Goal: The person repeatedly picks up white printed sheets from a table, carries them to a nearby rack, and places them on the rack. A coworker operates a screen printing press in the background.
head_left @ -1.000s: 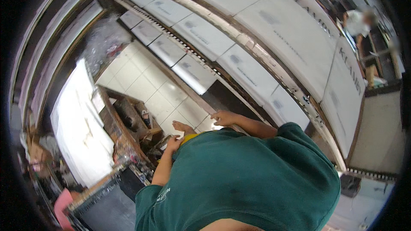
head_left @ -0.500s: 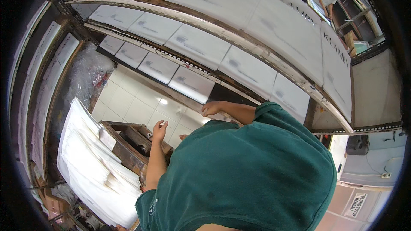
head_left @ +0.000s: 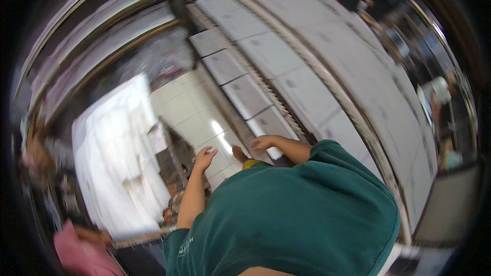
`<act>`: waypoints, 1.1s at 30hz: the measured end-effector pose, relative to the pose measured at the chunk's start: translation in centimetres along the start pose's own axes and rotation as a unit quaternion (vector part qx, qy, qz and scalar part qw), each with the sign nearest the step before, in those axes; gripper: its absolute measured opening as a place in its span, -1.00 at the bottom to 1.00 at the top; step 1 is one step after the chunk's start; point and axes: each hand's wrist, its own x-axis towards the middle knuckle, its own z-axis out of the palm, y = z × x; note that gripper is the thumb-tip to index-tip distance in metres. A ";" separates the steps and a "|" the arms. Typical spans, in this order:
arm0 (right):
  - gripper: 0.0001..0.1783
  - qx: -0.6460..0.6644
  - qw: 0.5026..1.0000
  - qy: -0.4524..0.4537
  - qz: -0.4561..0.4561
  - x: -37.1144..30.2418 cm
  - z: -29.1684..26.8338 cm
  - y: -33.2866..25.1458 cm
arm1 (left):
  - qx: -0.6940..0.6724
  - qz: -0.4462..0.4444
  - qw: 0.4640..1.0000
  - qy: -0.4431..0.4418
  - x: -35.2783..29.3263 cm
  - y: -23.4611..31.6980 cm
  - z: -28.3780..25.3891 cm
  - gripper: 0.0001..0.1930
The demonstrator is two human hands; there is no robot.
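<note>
My left hand hangs in front of my body with its fingers a little apart and nothing in it. Nearest to it is a worn dark wooden stand, beside a broad pile of white sheets; the hand touches neither. My right hand is held low near the shelf side, its fingers loosely bent and blurred, with no object showing in it. Closest to that hand are white stacks on the lowest shelf, with a visible gap between.
A long rack with white packs runs along my right. More shelves stand at the far left, above clear plastic wrap. Pale floor tiles lie between. A person's pink sleeve and forearm are at lower left; another person is at far right.
My view has swung, so the rack now runs more steeply and the pile of sheets appears higher. A pink sleeve has come into view at lower left. Both my hands remain without objects.
</note>
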 end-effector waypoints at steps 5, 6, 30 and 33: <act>-0.43 -0.113 0.993 -0.024 -0.011 4.9 -4.3 0.4 | -0.006 0.007 0.994 0.105 -1.6 0.0 -4.1 -0.40; -0.45 -0.154 0.986 -0.052 -0.041 6.4 -5.4 0.5 | -0.070 -0.032 0.993 0.086 -1.8 0.1 -4.9 -0.38; -0.44 -0.175 0.960 -0.215 0.025 25.9 -23.1 -5.8 | -0.502 -0.027 0.722 0.475 -9.1 7.1 -5.6 -0.58; -0.44 -0.235 0.943 -0.236 -0.023 24.9 -24.5 -7.3 | -0.505 -0.012 0.703 0.500 -9.6 7.7 -5.6 -0.57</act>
